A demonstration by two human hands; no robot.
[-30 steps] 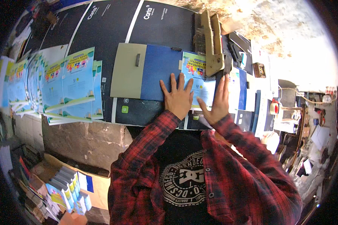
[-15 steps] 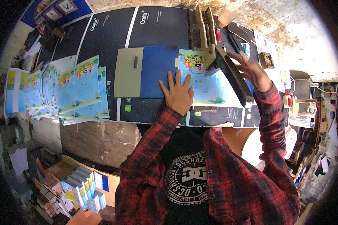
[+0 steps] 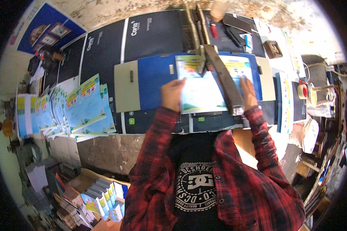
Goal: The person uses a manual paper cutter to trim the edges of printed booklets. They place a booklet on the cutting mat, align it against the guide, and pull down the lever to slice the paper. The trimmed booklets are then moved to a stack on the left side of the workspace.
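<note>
Mid-frame, the left hand (image 3: pixel 172 94) pinched the printed sheet (image 3: pixel 201 94), likely steadying it! The right hand (image 3: pixel 249 92), fingers straight, flanked the opposite edge.

Printed sheet (image 3: pixel 198 92): smooth paper, bright sheen. Long lever (image 3: pixel 224 81): worn, dark, looks metal. Blue board (image 3: pixel 154 79): smooth, matt. Tabletop covering (image 3: pixel 154 40): smooth, dull black. Plaid shirt (image 3: pixel 152 173): woven cloth, matt. Wall (image 3: pixel 119 7): rough, mottled. Fanned sheets (image 3: pixel 86 98): smooth paper. Small box (image 3: pixel 273 49): wood-like.

Sheet (image 3: pixel 200 94): on board (image 3: pixel 154 79), atop counter (image 3: pixel 154 42)
Stapler lever (image 3: pixel 224 79): over sheet, toward five o'clock
Sheet pile (image 3: pixel 86 98): nine o'clock from sheet
Tape roll (image 3: pixel 302 91): three o'clock
Booklets (image 3: pixel 107 195): seven o'clock, below counter
</note>
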